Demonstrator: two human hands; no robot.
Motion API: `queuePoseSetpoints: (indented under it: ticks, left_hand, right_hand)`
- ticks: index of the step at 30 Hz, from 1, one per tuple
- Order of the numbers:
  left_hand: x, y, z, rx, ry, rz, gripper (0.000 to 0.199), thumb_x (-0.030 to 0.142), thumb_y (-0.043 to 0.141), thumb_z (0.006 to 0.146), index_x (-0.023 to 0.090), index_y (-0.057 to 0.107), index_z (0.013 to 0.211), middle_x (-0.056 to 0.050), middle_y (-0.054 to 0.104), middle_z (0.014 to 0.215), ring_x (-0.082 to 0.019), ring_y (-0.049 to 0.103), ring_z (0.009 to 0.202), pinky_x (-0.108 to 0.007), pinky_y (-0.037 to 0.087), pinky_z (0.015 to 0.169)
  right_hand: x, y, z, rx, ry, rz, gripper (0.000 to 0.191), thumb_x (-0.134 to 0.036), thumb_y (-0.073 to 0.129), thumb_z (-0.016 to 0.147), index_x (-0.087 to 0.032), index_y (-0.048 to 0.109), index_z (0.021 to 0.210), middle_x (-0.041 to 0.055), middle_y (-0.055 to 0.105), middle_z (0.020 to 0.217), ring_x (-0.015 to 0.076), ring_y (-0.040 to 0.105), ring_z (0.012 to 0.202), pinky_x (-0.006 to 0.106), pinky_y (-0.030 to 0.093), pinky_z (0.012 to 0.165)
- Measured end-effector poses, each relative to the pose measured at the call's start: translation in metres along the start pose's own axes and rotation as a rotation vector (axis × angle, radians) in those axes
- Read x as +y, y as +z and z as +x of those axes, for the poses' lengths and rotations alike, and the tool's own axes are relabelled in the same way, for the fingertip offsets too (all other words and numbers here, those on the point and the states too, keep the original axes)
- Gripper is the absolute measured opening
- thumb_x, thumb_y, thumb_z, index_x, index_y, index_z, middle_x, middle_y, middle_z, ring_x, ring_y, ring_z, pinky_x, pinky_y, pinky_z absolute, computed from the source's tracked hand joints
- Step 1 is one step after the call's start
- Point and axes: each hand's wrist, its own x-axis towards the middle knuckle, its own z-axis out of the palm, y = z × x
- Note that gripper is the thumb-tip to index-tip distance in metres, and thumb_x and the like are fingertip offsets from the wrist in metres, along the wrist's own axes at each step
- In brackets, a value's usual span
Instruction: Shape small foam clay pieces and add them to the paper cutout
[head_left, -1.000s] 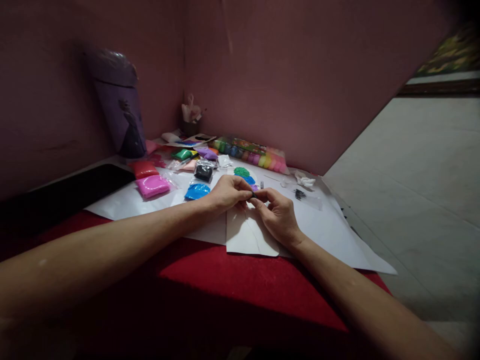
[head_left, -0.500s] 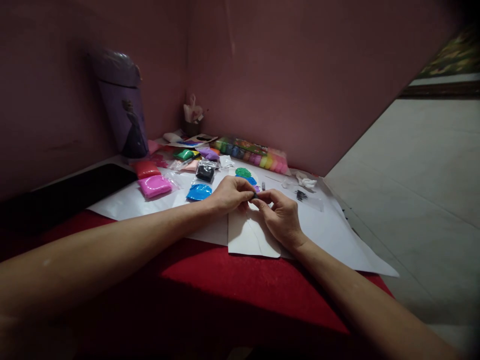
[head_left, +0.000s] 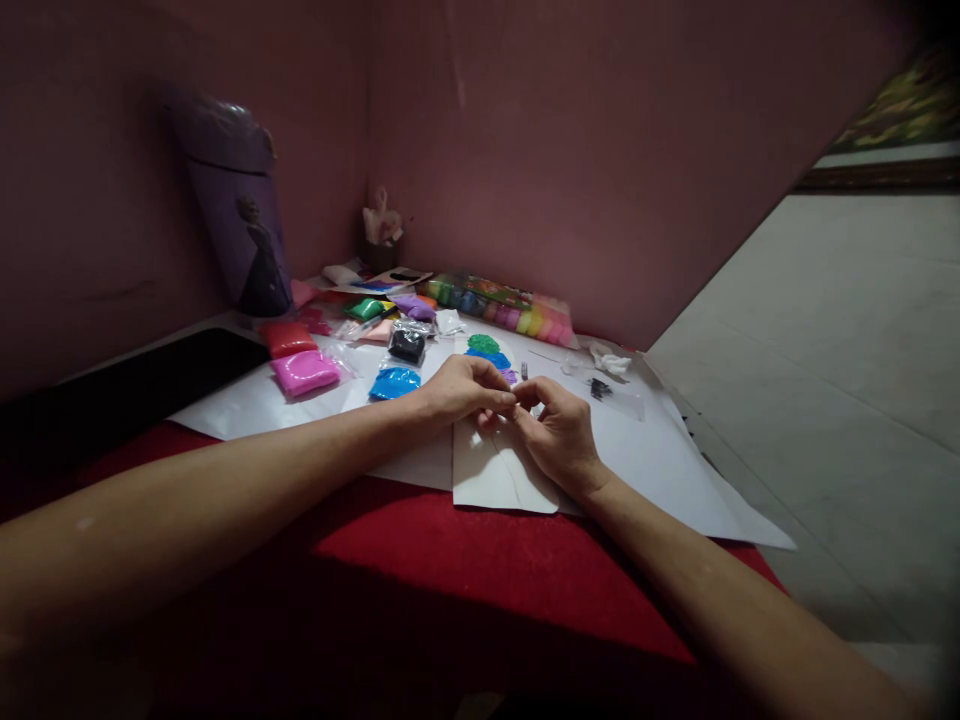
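left hand (head_left: pixel 459 387), right hand (head_left: pixel 556 430), fingertips pinched together

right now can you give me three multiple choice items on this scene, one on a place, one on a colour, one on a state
1. Where does the blue packet lie?
A. on the white sheet
B. on the floor
C. on the black slab

2. What colour is the cloth under the sheet?
A. green
B. red
C. yellow

3. How are the left hand and right hand?
A. far apart
B. flat, palms down
C. fingertips together over the sheet

Answers: 1 A, it rests on the white sheet beside the left hand; 2 B, red shows around the sheet's near edge; 3 C, the fingertips meet, pinching.
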Motion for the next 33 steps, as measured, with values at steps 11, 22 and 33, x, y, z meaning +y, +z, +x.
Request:
queuePoseSetpoints:
  ticks: [11,22,33]
  left_hand:
    - [0.0004,0.0022,0.0013,0.108,-0.006,-0.003,0.01,0.001,0.058,0.078,0.008,0.064,0.076,-0.001,0.061,0.052,-0.009,0.055,0.042,-0.022,0.044,0.047]
    - [0.0034,-0.0009,0.0025,0.055,0.039,-0.066,0.01,-0.003,0.058,0.08,0.007,0.06,0.08,-0.001,0.061,0.05,-0.011,0.059,0.043,-0.023,0.051,0.046]
    - [0.0066,0.0047,-0.0017,0.086,0.021,-0.082,0.012,-0.002,0.053,0.084,0.009,0.055,0.079,-0.001,0.062,0.053,-0.01,0.059,0.043,-0.023,0.051,0.045]
  right_hand:
    - [0.0004,0.0007,0.0001,0.03,-0.023,0.009,0.005,-0.023,0.069,0.08,-0.019,0.066,0.079,0.0017,0.067,0.074,0.0156,0.06,0.064,0.029,0.045,0.066]
    - [0.0006,0.0003,0.0024,0.039,-0.055,0.052,0.01,-0.024,0.066,0.084,-0.017,0.067,0.092,0.0038,0.067,0.08,0.0162,0.061,0.067,0.031,0.047,0.068]
    - [-0.002,-0.0003,0.001,0.039,-0.034,0.109,0.008,-0.026,0.062,0.088,-0.018,0.066,0.087,0.0023,0.064,0.078,0.0156,0.059,0.068,0.029,0.046,0.064]
